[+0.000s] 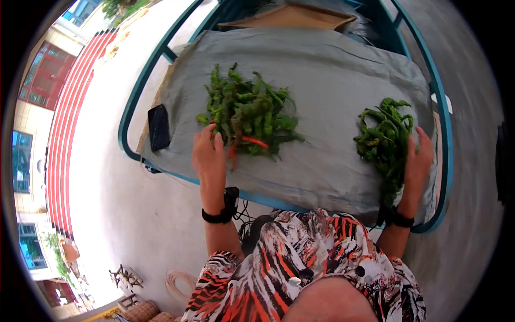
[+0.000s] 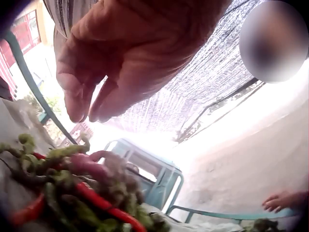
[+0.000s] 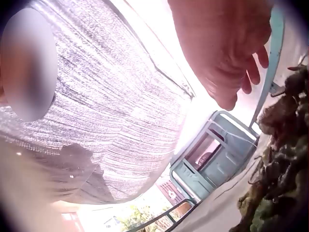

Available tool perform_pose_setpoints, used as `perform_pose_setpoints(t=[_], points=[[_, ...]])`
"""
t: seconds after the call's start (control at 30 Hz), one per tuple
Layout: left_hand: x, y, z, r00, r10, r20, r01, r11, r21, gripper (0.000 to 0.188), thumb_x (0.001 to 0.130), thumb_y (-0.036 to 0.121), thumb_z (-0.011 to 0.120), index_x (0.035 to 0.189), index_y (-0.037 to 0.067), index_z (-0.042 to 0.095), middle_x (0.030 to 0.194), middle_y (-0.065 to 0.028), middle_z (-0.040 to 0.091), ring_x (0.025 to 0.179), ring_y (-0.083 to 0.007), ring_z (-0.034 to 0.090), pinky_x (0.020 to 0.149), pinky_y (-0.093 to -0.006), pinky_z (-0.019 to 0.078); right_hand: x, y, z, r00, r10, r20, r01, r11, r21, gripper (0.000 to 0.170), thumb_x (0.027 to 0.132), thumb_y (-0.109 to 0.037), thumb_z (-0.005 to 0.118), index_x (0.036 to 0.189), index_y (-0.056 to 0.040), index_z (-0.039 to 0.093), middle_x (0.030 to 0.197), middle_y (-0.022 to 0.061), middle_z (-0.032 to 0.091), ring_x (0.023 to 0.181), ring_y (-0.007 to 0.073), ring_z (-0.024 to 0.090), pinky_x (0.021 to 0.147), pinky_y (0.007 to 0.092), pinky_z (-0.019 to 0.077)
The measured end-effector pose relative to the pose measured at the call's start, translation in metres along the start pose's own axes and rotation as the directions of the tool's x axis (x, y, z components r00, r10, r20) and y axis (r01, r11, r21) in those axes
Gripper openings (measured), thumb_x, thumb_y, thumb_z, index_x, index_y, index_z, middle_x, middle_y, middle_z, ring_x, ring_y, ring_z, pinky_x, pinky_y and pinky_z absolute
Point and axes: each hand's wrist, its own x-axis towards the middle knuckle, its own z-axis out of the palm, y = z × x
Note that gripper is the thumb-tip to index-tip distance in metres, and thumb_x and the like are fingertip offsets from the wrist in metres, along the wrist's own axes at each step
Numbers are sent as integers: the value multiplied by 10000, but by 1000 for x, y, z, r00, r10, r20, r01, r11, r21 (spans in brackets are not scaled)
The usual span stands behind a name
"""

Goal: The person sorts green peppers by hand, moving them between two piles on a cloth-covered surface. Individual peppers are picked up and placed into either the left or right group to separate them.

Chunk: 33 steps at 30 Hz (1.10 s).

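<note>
A large heap of long green chili peppers (image 1: 252,107) with a few red ones lies on the left half of a grey cloth. At its near left edge is my left hand (image 1: 206,155), seen from the back. In the left wrist view the thumb and fingertips of that hand (image 2: 116,58) come close together above the peppers (image 2: 63,188), with nothing visible between them. A smaller heap of green peppers (image 1: 383,134) lies at the right. Beside its right edge my right hand (image 1: 419,161) stands with loosely extended fingers, holding nothing that shows.
The grey cloth (image 1: 327,107) covers a cart bed with teal metal rails (image 1: 131,102). A black phone (image 1: 158,127) lies at the cloth's left edge. Cardboard (image 1: 289,16) shows at the far end. A black cable (image 1: 244,220) hangs near the front edge.
</note>
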Motion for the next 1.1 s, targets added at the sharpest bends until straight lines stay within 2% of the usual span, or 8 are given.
perform_pose_setpoints(t=[0.17, 0.47, 0.57, 0.7, 0.83, 0.97, 1.03, 1.1], points=[[-30, 52, 16, 952, 263, 158, -208, 932, -296, 249, 938, 55, 624, 1184, 43, 659, 942, -95, 642, 785, -189, 622, 683, -312, 498, -9, 17, 30, 982, -154, 109, 165, 982, -96, 382, 832, -115, 730, 1203, -132, 643, 1155, 107, 639, 1053, 340, 612, 889, 457, 480], [-64, 79, 49, 735, 542, 407, -315, 805, -503, 261, 917, 35, 634, 1175, 62, 661, 948, -98, 637, 774, -203, 601, 670, -306, 486, -13, 24, 35, 999, -38, -2, 38, 998, 46, 280, 905, -88, 658, 1185, -86, 643, 1128, 87, 641, 1080, 293, 600, 1001, 431, 401], [-64, 84, 49, 694, 594, 408, -372, 780, -503, 320, 907, 39, 636, 1225, 78, 637, 1033, -106, 630, 804, -225, 618, 699, -319, 505, -14, -9, 23, 980, 113, -166, -28, 896, 443, 292, 901, -69, 656, 1193, -77, 644, 1106, 98, 635, 1029, 271, 611, 926, 372, 462], [-70, 107, 55, 758, 543, 363, -266, 764, -588, 422, 888, 48, 647, 1301, 114, 592, 1181, -116, 593, 856, -256, 629, 736, -343, 528, -29, -54, 15, 984, -92, 153, -19, 798, 602, 315, 895, -57, 669, 1208, -39, 638, 1119, 115, 664, 1014, 229, 633, 900, 329, 488], [-80, 114, 74, 747, 594, 297, -405, 762, -505, 477, 860, 86, 690, 1322, 125, 577, 1230, -122, 600, 875, -272, 639, 749, -369, 535, -52, -86, 29, 808, -390, 442, -78, 673, 736, 321, 884, -67, 684, 1199, -32, 635, 1107, 117, 672, 1005, 245, 641, 897, 332, 495], [-89, 89, 81, 826, 431, 363, -288, 877, -386, 506, 835, 132, 729, 1317, 108, 580, 1111, -130, 673, 831, -281, 656, 742, -376, 531, -57, -95, 20, 793, -503, 344, 37, 604, 796, 345, 851, -76, 703, 1183, -14, 634, 1083, 126, 670, 978, 276, 655, 880, 354, 503], [-80, 76, 69, 916, 334, 221, -245, 904, -350, 502, 841, 176, 737, 1312, 94, 581, 1016, -122, 706, 785, -260, 665, 715, -366, 526, -43, -85, -22, 787, -508, 350, 29, 597, 802, 345, 834, -122, 722, 1153, -12, 652, 1047, 128, 676, 953, 286, 662, 864, 363, 508], [-66, 62, 48, 979, 110, 174, -71, 974, -217, 479, 872, 248, 722, 1288, 52, 587, 1161, -185, 669, 1025, -366, 651, 850, -428, 518, -29, -81, -81, 676, -670, 307, 37, 446, 894, 358, 814, -232, 726, 1091, -9, 683, 1028, 130, 689, 935, 277, 666, 837, 351, 511]])
